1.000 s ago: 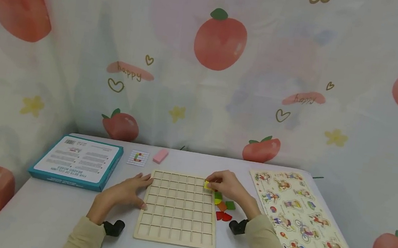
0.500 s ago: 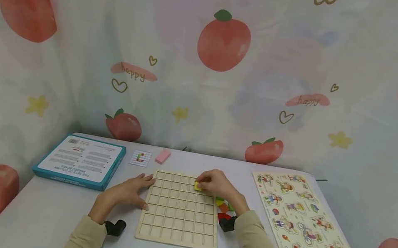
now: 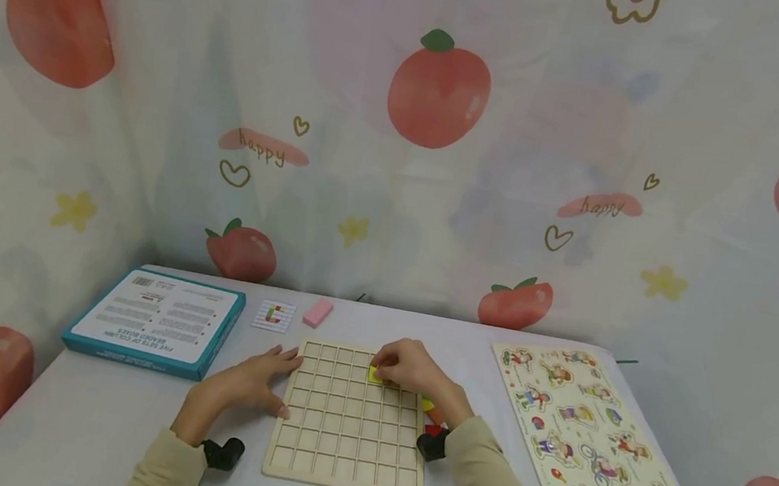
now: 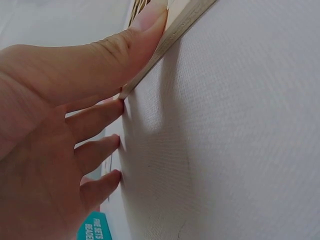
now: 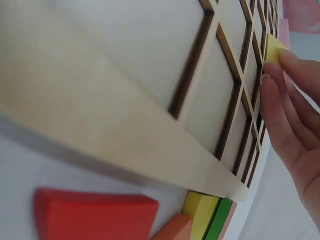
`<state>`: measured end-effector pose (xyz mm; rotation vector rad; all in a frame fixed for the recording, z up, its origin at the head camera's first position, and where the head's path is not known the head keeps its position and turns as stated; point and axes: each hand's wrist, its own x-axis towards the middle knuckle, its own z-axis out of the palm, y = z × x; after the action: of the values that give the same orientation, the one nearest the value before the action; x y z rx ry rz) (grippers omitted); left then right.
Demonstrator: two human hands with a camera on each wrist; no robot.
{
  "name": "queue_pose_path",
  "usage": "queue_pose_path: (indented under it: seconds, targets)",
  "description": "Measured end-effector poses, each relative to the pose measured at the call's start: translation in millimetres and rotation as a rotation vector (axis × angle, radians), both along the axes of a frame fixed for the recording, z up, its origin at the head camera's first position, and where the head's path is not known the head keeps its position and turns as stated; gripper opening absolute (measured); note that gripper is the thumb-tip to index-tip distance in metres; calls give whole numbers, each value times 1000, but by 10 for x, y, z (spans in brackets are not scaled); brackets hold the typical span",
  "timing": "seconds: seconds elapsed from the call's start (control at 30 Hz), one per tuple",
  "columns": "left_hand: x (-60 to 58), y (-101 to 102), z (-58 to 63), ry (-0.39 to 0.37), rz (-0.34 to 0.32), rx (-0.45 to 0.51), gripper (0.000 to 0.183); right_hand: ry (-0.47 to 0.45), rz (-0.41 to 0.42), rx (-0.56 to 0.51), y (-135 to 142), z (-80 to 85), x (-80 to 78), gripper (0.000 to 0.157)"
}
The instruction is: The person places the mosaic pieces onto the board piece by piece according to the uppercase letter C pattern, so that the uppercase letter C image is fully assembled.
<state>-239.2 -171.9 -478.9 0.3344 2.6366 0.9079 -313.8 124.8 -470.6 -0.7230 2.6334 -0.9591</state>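
A wooden grid board with bare square cells lies in the middle of the table. My left hand rests at its left edge, fingers spread. In the left wrist view the thumb touches the board's side and the other fingers extend straight toward the tabletop. My right hand pinches a small yellow block between thumb and fingers, over the second row of cells, right of the middle. The right wrist view shows that yellow block right at the grid's ribs.
Red, orange, yellow and green blocks lie by the board's right edge, partly hidden by my right wrist. Behind stand a pattern card and a pink block. A teal box lies left, a picture puzzle board right.
My right hand has carried the yellow block leftward from the board's upper right corner to cells nearer the middle. The left hand stays at the left edge.
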Motion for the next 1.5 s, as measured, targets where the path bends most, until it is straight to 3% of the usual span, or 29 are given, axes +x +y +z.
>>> queue_pose_path:
  seconds: [0.53, 0.73, 0.97, 1.5]
  targets:
    - [-14, 10, -2, -29, 11, -9, 90, 17, -62, 39, -82, 16, 62, 4]
    - [-24, 19, 5, -44, 23, -15, 91, -36, -64, 2, -27, 29, 47, 8]
    - [-14, 6, 14, -33, 7, -16, 90, 58, -86, 45, 155, 76, 43, 12]
    - [1, -1, 19, -21, -11, -4, 91, 29, -171, 62, 710, 51, -59, 16]
